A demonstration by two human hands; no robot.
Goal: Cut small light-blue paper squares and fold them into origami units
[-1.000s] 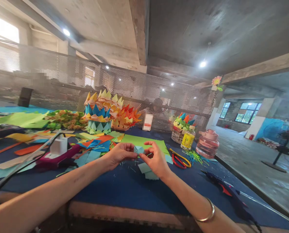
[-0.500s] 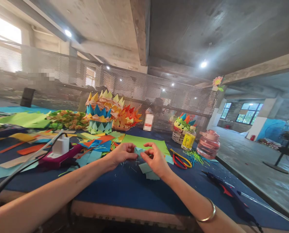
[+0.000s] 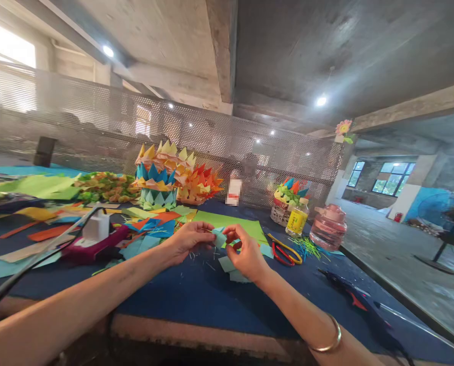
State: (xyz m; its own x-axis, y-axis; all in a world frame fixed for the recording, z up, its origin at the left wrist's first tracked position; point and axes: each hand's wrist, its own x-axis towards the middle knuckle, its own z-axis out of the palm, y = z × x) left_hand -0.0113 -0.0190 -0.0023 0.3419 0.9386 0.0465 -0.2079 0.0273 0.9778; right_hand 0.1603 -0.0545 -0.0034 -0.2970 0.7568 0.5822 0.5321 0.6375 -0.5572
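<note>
A small piece of light blue-green paper (image 3: pixel 219 238) is held up over the dark blue table, between my two hands. My left hand (image 3: pixel 192 241) pinches its left edge between thumb and fingers. On the right side, the curled fingers of my right hand (image 3: pixel 245 252) close on the paper too; their tips are partly hidden. Below my right hand lie some loose light blue-green paper pieces (image 3: pixel 239 276). Behind both hands a bright green sheet (image 3: pixel 245 224) lies flat.
Red-and-yellow-handled scissors (image 3: pixel 285 252), a yellow-labelled bottle (image 3: pixel 297 221), a pink jug (image 3: pixel 329 227) and a glue gun (image 3: pixel 358 300) are on the right. Folded-paper crowns (image 3: pixel 158 185) stand at the back. A magenta power strip (image 3: pixel 93 246) with a cable and paper scraps lies left.
The paper has turned between my fingers and now shows a larger face. My right hand's fingers have curled in closer around it; my left hand has barely moved.
</note>
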